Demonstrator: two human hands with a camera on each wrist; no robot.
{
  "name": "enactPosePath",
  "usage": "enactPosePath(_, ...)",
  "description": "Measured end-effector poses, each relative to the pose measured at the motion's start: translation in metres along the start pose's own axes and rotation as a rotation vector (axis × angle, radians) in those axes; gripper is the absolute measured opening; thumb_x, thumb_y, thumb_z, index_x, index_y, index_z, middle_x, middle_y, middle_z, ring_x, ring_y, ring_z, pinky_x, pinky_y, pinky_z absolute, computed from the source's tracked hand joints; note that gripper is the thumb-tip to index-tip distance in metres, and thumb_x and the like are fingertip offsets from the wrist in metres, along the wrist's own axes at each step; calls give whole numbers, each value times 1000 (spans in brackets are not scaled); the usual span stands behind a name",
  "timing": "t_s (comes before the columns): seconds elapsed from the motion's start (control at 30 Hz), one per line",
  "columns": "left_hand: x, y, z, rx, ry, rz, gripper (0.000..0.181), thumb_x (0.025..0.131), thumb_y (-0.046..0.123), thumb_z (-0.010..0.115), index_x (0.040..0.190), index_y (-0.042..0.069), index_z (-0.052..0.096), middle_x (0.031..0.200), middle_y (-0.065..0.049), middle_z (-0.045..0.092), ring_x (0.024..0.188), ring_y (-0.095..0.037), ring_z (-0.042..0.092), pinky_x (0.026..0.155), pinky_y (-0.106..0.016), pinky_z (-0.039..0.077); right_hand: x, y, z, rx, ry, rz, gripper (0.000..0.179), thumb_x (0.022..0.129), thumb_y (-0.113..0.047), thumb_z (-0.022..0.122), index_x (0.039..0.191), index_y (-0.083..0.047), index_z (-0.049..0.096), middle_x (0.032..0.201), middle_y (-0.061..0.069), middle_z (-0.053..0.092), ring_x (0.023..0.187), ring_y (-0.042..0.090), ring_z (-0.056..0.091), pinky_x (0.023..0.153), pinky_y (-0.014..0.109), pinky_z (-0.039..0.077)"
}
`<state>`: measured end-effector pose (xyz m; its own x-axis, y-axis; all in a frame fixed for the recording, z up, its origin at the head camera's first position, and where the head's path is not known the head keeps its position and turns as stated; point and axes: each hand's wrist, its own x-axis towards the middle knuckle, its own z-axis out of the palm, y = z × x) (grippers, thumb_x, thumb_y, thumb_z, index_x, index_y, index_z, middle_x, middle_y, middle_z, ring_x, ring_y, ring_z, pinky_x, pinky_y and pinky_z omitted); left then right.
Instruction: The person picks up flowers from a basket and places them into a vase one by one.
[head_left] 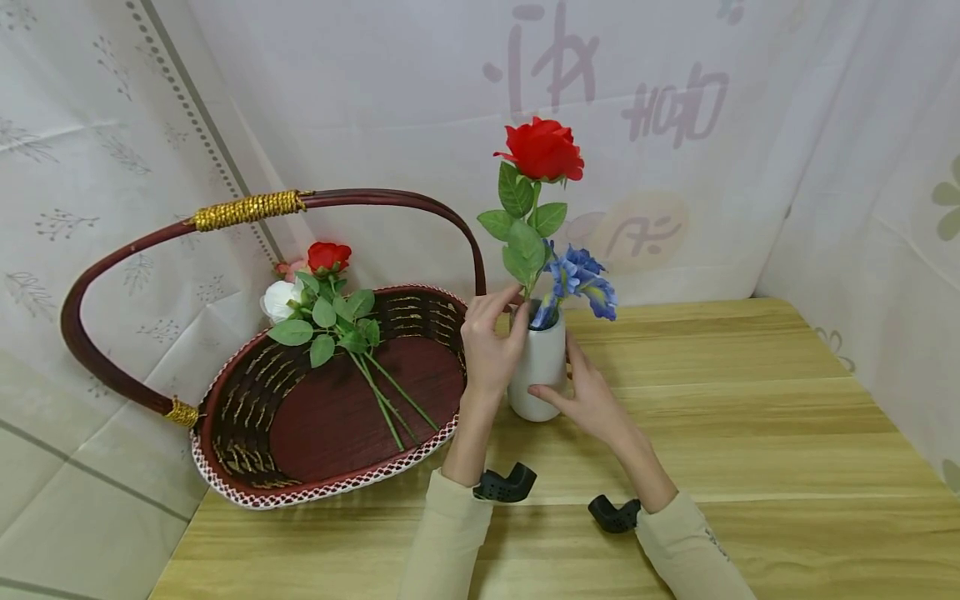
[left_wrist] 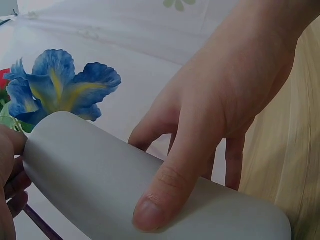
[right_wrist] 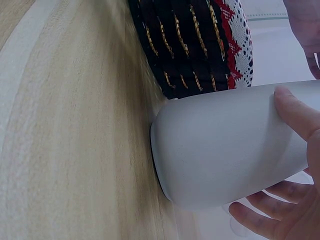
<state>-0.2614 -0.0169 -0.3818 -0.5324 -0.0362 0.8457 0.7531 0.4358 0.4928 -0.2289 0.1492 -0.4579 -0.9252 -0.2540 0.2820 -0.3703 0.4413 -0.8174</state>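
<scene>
I'm partway, it seems: red rose [head_left: 543, 150] and blue iris [head_left: 576, 271] stand in the white vase [head_left: 536, 367], my right grip [head_left: 597, 403] wrapping it at four o'clock, left grip [head_left: 491, 340] by its rim at ten, pinch unclear, white flower [head_left: 280, 301] and smaller red flower [head_left: 327, 257] left across the nine o'clock basket [head_left: 322, 417].

We hold the white vase [head_left: 537, 371] with our right hand [head_left: 595, 402], thumb [left_wrist: 167, 192] across its front, fingers [right_wrist: 257, 220] round its right side; our left hand [head_left: 491, 346] bends at its rim, forearms [head_left: 471, 433] nearer us than it.
</scene>
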Motion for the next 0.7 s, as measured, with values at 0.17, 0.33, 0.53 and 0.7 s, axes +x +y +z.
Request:
enactPosePath(0.17, 0, 1, 0, 13, 16, -5, 17, 92, 6, 74, 107, -1, 77, 96, -12, 76, 89, -28, 64, 86, -42, 51, 0, -1, 0, -5, 2, -2, 102, 92, -40, 76, 163, -13, 8, 157, 19, 32, 137, 40, 44, 104, 58, 46)
enactPosePath(0.33, -1, 2, 0, 36, 28, -24, 13, 90, 6, 75, 101, 0, 79, 92, -11, 76, 86, -28, 63, 83, -43, 51, 0, -2, 0, -22, 9, -4, 102, 92, -41, 76, 163, -11, 9, 156, 21, 35, 136, 39, 45, 103, 55, 48)
enactPosePath(0.53, 0, 4, -1, 43, 18, -70, 10, 90, 7, 75, 97, 0, 79, 91, -12, 74, 85, -28, 64, 79, -40, 53, 0, -2, 1, -19, 9, -5, 103, 92, -41, 75, 163, -9, 8, 155, 23, 34, 136, 41, 44, 103, 58, 47)
enactPosePath(0.7, -1, 2, 1, 38, 31, -78, 10, 90, 8, 75, 97, 1, 78, 90, -10, 76, 83, -29, 64, 79, -39, 52, 0, -2, 1, -14, 5, 5, 103, 92, -44, 75, 163, -13, 8, 158, 19, 33, 138, 38, 44, 104, 56, 47)
